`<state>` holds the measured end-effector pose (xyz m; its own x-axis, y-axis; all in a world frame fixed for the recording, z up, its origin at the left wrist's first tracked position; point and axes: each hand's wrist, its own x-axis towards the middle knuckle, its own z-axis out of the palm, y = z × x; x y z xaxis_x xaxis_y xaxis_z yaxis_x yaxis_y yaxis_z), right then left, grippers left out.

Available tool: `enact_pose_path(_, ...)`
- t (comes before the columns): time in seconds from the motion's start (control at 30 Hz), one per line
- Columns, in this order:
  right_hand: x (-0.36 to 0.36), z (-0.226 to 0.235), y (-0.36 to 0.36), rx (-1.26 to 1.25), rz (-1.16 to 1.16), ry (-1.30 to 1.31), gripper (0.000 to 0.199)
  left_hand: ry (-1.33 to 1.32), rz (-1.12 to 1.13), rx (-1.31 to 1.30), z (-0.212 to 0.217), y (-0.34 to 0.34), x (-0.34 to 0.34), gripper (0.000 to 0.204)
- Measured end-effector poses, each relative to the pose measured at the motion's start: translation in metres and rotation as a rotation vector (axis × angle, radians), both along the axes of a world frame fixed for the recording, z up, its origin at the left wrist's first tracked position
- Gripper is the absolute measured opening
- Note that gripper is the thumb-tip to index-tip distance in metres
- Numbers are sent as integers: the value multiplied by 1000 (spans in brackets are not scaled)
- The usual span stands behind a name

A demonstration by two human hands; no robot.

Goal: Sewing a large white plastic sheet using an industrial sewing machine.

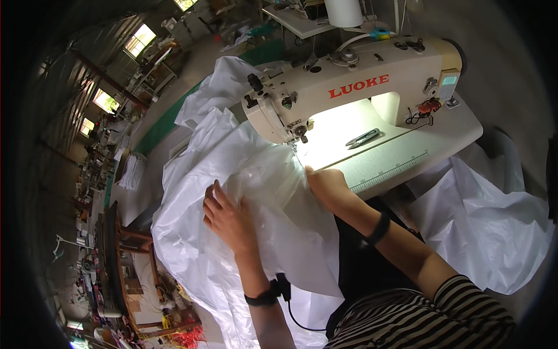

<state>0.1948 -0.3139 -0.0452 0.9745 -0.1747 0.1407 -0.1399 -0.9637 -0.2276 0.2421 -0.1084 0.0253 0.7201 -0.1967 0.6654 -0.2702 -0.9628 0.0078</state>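
A large white sheet of thin, slightly shiny material [279, 215] lies heaped over the left end of the sewing machine [354, 81] and spills down toward my lap. On its creased surface my left hand [228, 218] rests with the fingers bent a little and spread apart. Closed at the sheet's edge, just in front of the lit needle area, is my right hand [326, 185]; its fingertips pinch the material there. The presser foot [295, 149] is partly lost in glare and folds.
Thread snips [364, 138] lie on the machine bed [395, 154] under the arm. A thread cone [343, 13] stands behind the machine. More white material [482, 215] hangs at the right. A wooden frame [136, 244] and cluttered benches line the left side.
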Motion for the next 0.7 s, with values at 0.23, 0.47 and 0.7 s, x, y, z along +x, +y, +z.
enact_pose_path(0.23,-12,-16,8,-56,50,7,31,258,-795,5,-36,-80,-24,38)
enact_pose_path(0.47,-10,15,-39,161,140,-122,21,340,-739,64,-67,-78,7,37)
enact_pose_path(0.7,29,41,-89,582,156,-362,24,321,-738,121,-67,-80,2,37)
